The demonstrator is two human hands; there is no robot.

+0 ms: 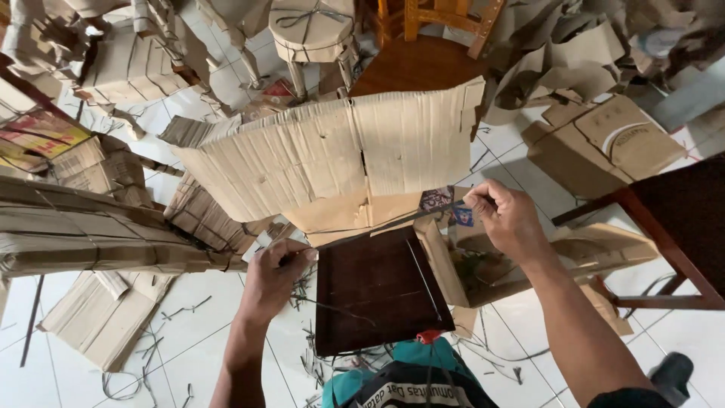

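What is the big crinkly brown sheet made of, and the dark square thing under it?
The brown sheet looks like corrugated cardboard: matte tan, ribbed with fine lines, creased and torn at the edges. The dark square panel seems to be wood with a glossy dark-brown finish; faint grain and a soft shine show. It could be veneer; the view cannot settle that.

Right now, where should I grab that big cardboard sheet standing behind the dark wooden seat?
Probably grab the cardboard by its two side edges, from the near side. It stands upright, wide and floppy, its top edge free. The right hand is already at its lower right corner; the left hand is beside the seat.
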